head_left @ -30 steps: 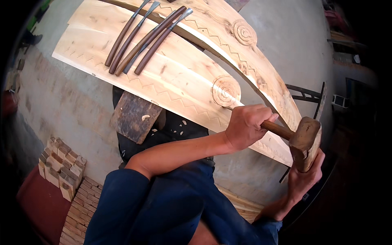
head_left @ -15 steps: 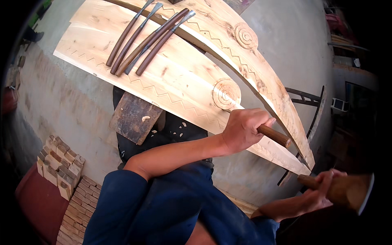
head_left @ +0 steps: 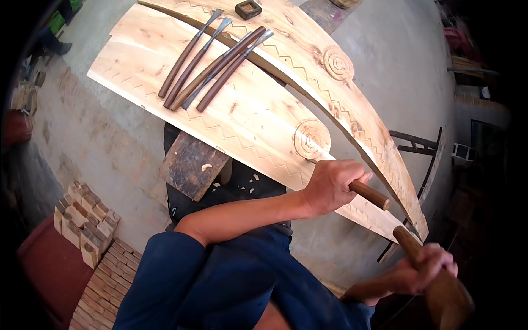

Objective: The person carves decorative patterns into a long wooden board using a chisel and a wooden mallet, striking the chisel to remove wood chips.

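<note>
My left hand (head_left: 334, 184) is closed round a wooden-handled chisel (head_left: 368, 194), with its blade end at the carved spiral (head_left: 311, 137) on the nearer long, pale board (head_left: 258, 113). My right hand (head_left: 429, 269) grips a wooden mallet (head_left: 446, 300) low at the right; one end of it reaches up toward the board's tip. Several more chisels (head_left: 208, 72) with dark handles lie across the upper part of that board, overhanging its far edge. A second carved board (head_left: 373, 132), with zigzag lines and another spiral, lies alongside beyond it.
A small dark box (head_left: 248, 9) sits on the farther board. Below are a scuffed plank (head_left: 190, 168) with shavings, a dark metal stand (head_left: 423, 151), stacked wooden blocks (head_left: 85, 223) and a red mat (head_left: 47, 264). A person's foot (head_left: 60, 45) shows at the upper left.
The mallet has swung away from the chisel handle, right and downward, with my right hand. My left hand stays on the chisel. The whole view has shifted slightly, the boards appearing lower.
</note>
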Tool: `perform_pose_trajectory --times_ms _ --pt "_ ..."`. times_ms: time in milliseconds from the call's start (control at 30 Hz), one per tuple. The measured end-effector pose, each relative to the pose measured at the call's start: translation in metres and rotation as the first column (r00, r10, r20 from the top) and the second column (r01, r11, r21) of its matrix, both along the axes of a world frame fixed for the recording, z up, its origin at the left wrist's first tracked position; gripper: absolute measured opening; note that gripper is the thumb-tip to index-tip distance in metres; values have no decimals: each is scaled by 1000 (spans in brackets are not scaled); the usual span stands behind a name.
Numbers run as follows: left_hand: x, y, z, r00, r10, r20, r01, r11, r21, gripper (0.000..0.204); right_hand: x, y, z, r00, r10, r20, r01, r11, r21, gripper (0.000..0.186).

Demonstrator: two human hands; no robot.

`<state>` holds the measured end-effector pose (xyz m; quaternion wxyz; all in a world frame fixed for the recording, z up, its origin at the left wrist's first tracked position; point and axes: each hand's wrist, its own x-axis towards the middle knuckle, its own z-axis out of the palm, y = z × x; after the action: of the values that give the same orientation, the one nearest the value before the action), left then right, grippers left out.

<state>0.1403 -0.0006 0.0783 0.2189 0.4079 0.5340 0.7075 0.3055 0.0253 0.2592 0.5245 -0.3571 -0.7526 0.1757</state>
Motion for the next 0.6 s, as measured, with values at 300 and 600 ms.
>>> perform_pose_trajectory --times_ms 300,600 --pt "-63 -33 -11 928 -171 332 182 983 -2 58 24 3 -87 988 -136 68 152 897 -415 31" --pt "10 -28 0 897 -209 -389 327 907 266 50 28 -9 -201 953 -302 -36 62 311 -949 22"
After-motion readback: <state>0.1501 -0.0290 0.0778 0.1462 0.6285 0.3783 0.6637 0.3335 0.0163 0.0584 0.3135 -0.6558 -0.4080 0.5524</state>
